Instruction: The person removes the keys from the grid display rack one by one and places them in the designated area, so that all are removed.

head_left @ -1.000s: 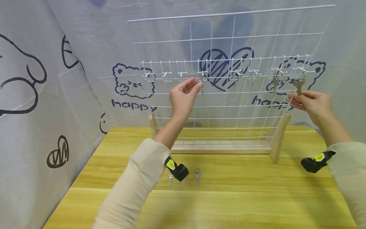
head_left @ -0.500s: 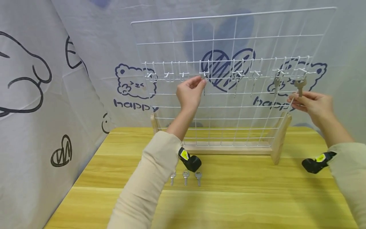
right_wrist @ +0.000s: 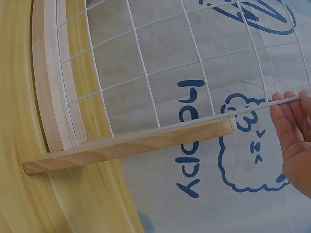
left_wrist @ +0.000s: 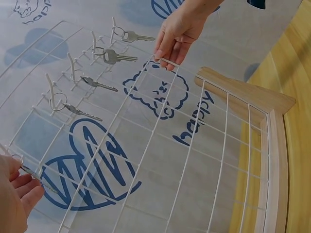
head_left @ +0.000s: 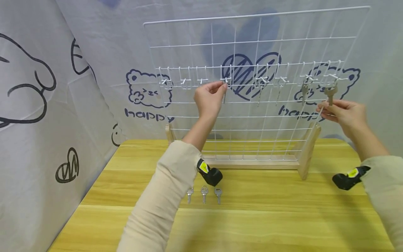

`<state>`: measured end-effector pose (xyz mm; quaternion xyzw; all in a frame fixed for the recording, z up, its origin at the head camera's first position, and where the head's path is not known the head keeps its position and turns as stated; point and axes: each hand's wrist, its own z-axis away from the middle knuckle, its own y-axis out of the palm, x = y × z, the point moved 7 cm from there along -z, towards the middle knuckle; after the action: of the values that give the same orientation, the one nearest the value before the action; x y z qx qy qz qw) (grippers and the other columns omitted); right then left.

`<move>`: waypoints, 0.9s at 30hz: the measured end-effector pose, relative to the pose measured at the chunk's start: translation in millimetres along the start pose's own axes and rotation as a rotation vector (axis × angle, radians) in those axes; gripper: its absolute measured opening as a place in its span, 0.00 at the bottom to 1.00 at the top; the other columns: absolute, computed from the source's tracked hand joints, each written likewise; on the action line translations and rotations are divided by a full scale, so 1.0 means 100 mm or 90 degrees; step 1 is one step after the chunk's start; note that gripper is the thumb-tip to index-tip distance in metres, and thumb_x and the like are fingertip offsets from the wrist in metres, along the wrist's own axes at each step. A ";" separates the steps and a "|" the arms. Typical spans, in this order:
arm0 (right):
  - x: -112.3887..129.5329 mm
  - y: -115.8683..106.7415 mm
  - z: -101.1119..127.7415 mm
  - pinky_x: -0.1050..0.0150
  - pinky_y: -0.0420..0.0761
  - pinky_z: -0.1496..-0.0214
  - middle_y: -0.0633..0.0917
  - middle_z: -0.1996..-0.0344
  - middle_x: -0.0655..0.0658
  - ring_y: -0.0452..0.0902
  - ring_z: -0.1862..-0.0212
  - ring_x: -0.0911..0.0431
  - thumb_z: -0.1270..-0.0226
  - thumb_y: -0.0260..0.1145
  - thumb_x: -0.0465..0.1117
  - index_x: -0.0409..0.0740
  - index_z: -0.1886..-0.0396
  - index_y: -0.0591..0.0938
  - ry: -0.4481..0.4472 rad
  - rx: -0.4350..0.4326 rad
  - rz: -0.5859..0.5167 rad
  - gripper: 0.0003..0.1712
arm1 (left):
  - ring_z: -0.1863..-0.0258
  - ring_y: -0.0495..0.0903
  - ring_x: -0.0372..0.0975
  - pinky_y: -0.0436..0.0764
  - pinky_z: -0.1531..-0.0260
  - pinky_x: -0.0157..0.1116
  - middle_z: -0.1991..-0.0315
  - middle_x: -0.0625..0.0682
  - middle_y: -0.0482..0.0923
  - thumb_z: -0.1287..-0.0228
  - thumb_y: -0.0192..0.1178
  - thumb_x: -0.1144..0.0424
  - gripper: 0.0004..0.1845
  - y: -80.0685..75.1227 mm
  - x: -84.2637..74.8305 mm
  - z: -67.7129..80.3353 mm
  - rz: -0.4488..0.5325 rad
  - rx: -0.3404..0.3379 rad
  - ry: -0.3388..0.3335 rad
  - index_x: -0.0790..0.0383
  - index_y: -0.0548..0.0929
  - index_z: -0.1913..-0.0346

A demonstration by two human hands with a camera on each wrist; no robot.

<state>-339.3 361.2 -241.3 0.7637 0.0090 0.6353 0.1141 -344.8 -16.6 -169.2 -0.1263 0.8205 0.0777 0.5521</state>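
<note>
A white wire grid (head_left: 252, 45) stands upright in a wooden base (head_left: 248, 163) on the yellow table (head_left: 267, 224). My left hand (head_left: 209, 96) pinches a small key (head_left: 224, 97) at a hook (head_left: 225, 80) in the middle of the hook row; the left wrist view shows the key's ring (left_wrist: 18, 160) at my fingertips (left_wrist: 26, 191). My right hand (head_left: 341, 112) pinches the grid's right edge wire (right_wrist: 233, 114), just below a hanging key (head_left: 329, 93). More keys (head_left: 303, 91) hang on hooks further left (left_wrist: 80, 112). Three keys (head_left: 204, 193) lie on the table.
Printed cloth (head_left: 63, 105) closes off the left side and the back. Three hooks (head_left: 184, 82) left of my left hand carry nothing. The wooden foot (right_wrist: 131, 145) of the stand juts toward the table's front on the right.
My left hand has moved a little right and up, bringing the key against the hook. My right hand has stayed on the grid's edge.
</note>
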 end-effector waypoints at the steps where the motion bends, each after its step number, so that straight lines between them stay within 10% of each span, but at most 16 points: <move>1: 0.00 0.00 0.00 0.72 0.84 0.69 0.87 0.77 0.53 0.85 0.72 0.63 0.43 0.66 0.35 0.48 0.73 0.87 -0.001 0.001 -0.004 0.06 | 0.69 0.83 0.39 0.79 0.73 0.21 0.63 0.59 0.85 0.44 0.65 0.67 0.08 0.00 -0.01 0.00 -0.010 -0.003 0.005 0.69 0.85 0.62; 12: -0.01 0.00 0.01 0.72 0.84 0.69 0.87 0.77 0.53 0.85 0.72 0.63 0.43 0.66 0.35 0.48 0.73 0.87 -0.004 0.000 0.001 0.05 | 0.76 0.79 0.36 0.77 0.77 0.21 0.66 0.59 0.86 0.43 0.64 0.66 0.07 -0.01 -0.07 0.01 -0.045 -0.003 0.023 0.69 0.86 0.66; 27: -0.01 -0.01 0.03 0.73 0.84 0.69 0.87 0.76 0.54 0.84 0.71 0.64 0.44 0.67 0.37 0.48 0.71 0.87 -0.004 -0.004 0.013 0.03 | 0.78 0.81 0.39 0.85 0.72 0.28 0.64 0.66 0.84 0.42 0.62 0.71 0.08 -0.04 -0.10 0.04 0.060 0.076 -0.008 0.75 0.84 0.63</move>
<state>-336.5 361.4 -242.6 0.7657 -0.0012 0.6338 0.1096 -336.2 -18.3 -161.7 -0.0537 0.8254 0.0550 0.5593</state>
